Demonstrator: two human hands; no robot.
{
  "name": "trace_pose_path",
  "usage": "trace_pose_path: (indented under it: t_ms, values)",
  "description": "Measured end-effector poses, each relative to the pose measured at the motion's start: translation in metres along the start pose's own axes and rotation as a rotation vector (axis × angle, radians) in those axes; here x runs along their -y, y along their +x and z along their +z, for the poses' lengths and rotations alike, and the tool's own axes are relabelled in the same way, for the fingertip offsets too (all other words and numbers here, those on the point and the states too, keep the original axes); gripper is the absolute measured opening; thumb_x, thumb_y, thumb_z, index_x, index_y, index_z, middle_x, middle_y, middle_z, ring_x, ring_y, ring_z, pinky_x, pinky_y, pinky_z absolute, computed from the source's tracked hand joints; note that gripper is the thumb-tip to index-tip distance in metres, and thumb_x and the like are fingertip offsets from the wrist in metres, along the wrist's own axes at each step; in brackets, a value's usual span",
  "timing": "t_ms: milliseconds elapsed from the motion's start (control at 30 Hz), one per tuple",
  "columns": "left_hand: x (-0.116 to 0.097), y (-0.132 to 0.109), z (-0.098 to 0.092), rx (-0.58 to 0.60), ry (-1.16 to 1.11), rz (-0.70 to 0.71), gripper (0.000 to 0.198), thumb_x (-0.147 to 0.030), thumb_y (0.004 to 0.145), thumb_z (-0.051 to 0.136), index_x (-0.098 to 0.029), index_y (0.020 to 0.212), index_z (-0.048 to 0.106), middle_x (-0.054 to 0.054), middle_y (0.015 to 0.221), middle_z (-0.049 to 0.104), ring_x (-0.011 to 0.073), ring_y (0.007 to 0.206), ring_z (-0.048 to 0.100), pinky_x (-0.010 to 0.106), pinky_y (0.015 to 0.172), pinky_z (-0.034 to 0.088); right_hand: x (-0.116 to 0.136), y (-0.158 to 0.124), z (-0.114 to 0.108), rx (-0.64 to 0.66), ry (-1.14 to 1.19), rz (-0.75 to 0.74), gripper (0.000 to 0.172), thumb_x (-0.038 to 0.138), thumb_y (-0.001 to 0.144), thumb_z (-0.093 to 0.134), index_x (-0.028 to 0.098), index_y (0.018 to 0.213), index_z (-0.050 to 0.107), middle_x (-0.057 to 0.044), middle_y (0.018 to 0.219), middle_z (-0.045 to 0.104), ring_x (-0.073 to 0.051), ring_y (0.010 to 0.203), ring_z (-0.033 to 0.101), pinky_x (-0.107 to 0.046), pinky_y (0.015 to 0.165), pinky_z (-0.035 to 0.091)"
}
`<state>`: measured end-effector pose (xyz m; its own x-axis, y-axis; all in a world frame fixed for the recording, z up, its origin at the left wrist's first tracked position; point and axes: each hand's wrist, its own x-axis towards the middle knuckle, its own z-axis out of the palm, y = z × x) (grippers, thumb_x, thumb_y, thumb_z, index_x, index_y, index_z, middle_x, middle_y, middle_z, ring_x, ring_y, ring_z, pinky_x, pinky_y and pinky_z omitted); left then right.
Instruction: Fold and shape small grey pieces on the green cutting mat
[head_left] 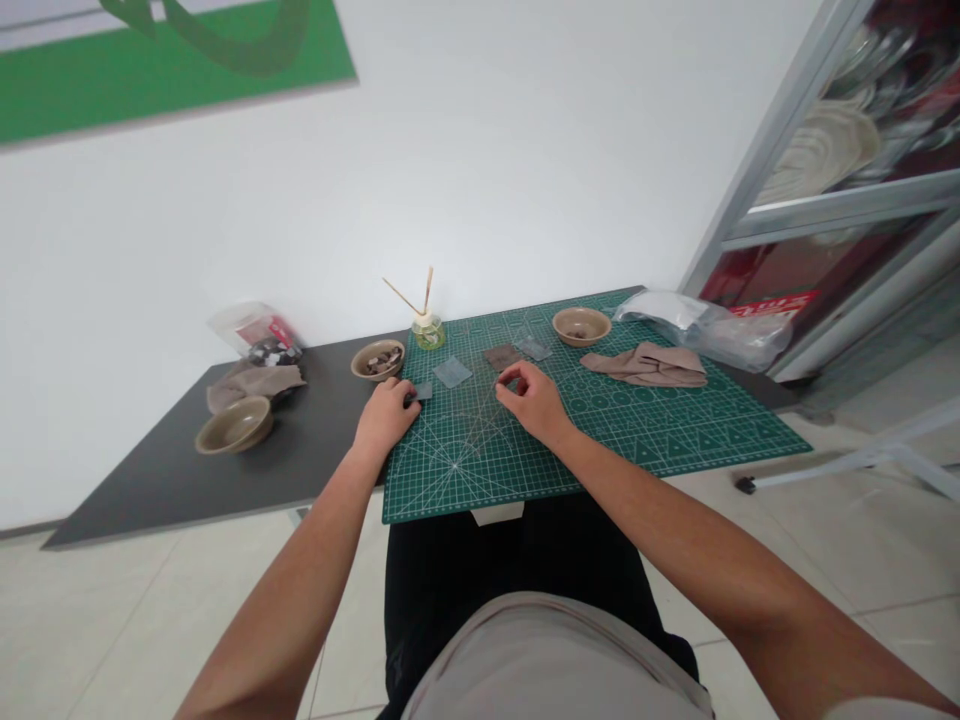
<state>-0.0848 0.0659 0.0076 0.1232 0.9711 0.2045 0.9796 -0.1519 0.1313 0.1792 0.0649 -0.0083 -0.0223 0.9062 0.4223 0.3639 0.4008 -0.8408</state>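
Note:
My left hand (385,414) rests at the left edge of the green cutting mat (622,440), its fingers closed around something small and dark beside a small translucent bag (423,391). Over the middle of the mat, my right hand (531,400) is pinched; what lies between its fingertips is too small to name. Just beyond it lie a brown square (502,357) and a clear bag (533,347). Another clear bag (453,372) is flat between the hands. Behind my left hand, a bowl (378,360) holds small brown and whitish pieces.
A second bowl (582,326) and a brown cloth (646,365) are on the mat's right. A reed diffuser (428,330) stands at the back. Left on the dark table (300,455) are a bowl (235,425), a cloth (253,385) and a tipped container (256,332).

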Motion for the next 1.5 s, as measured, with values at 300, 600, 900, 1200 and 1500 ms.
trace_pose_path:
  t_ms: [300, 600, 900, 1200, 1500]
  values:
    - [0.008, 0.008, 0.002, 0.007, -0.085, 0.022, 0.027, -0.036, 0.088, 0.052, -0.019, 0.099, 0.07, 0.011, 0.108, 0.067, 0.0268, 0.106, 0.059, 0.039, 0.1, 0.045, 0.003, -0.006, 0.0, 0.024, -0.031, -0.033, 0.01, 0.026, 0.077, 0.064, 0.021, 0.085, 0.063, -0.001, 0.085, 0.068, -0.013, 0.062, 0.051, -0.03, 0.065, 0.045]
    - [-0.004, 0.001, 0.006, 0.014, -0.008, -0.034, 0.044, -0.047, 0.091, 0.049, -0.018, 0.121, 0.064, 0.011, 0.129, 0.061, 0.0317, 0.118, 0.052, 0.046, 0.099, 0.046, 0.01, -0.001, -0.001, 0.118, 0.037, -0.003, 0.016, 0.018, 0.077, 0.064, 0.021, 0.091, 0.069, -0.001, 0.084, 0.065, -0.015, 0.073, 0.062, -0.03, 0.073, 0.052]
    - [-0.013, -0.006, 0.005, 0.024, -0.028, -0.084, 0.038, -0.045, 0.095, 0.046, -0.022, 0.122, 0.061, 0.011, 0.134, 0.059, 0.0312, 0.122, 0.052, 0.048, 0.096, 0.045, 0.01, 0.011, -0.019, 0.313, -0.126, -0.053, 0.021, 0.011, 0.076, 0.065, 0.021, 0.094, 0.07, -0.001, 0.088, 0.066, -0.015, 0.077, 0.062, -0.031, 0.076, 0.051]
    - [-0.011, -0.008, 0.007, 0.024, -0.035, -0.09, 0.035, -0.042, 0.096, 0.044, -0.024, 0.12, 0.062, 0.012, 0.137, 0.057, 0.0311, 0.122, 0.052, 0.049, 0.096, 0.045, -0.008, 0.003, -0.018, 0.36, -0.168, -0.172, 0.02, 0.012, 0.079, 0.064, 0.022, 0.095, 0.071, -0.005, 0.101, 0.067, -0.018, 0.09, 0.065, -0.034, 0.08, 0.054]
    - [-0.013, -0.008, 0.008, 0.024, -0.04, -0.092, 0.035, -0.041, 0.096, 0.045, -0.024, 0.121, 0.061, 0.012, 0.135, 0.056, 0.0305, 0.121, 0.052, 0.048, 0.096, 0.043, -0.008, 0.003, -0.019, 0.363, -0.15, -0.128, 0.018, 0.013, 0.079, 0.065, 0.023, 0.093, 0.069, -0.003, 0.098, 0.067, -0.016, 0.082, 0.064, -0.034, 0.079, 0.055]
